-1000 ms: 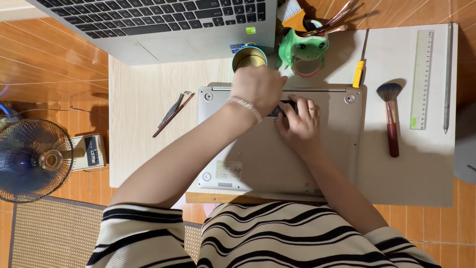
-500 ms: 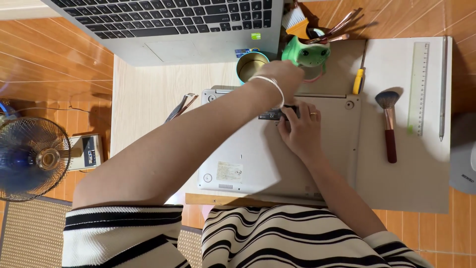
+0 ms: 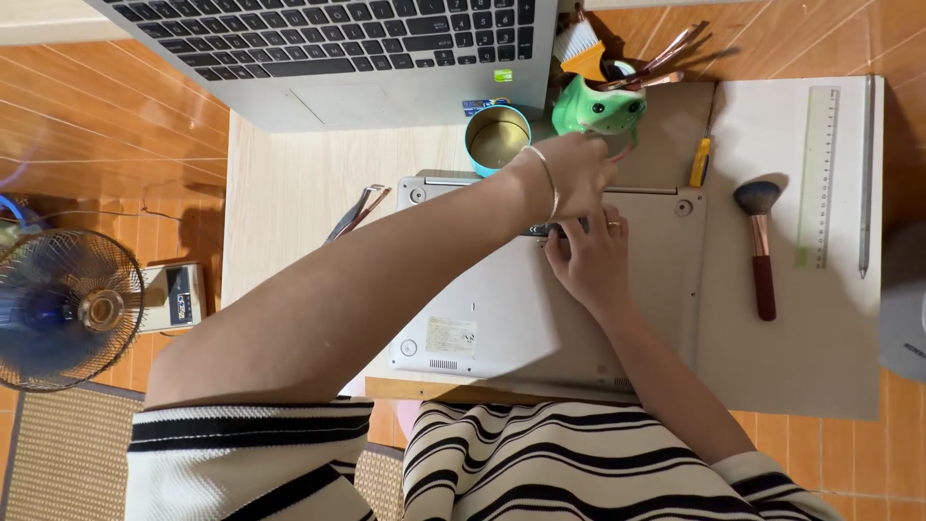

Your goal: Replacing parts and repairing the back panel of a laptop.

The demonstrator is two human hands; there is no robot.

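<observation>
1. The left hand (image 3: 579, 174) has moved from the upturned laptop (image 3: 482, 318) on the desk (image 3: 289, 193) towards the green frog holder (image 3: 598, 108); fingers curled, grasp unclear
2. The right hand (image 3: 588, 260) stays flat on the laptop's top edge, holding nothing, so work there is paused

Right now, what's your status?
Left hand reaching to frog cup. Right hand flat on upturned laptop. Tin close by.
</observation>
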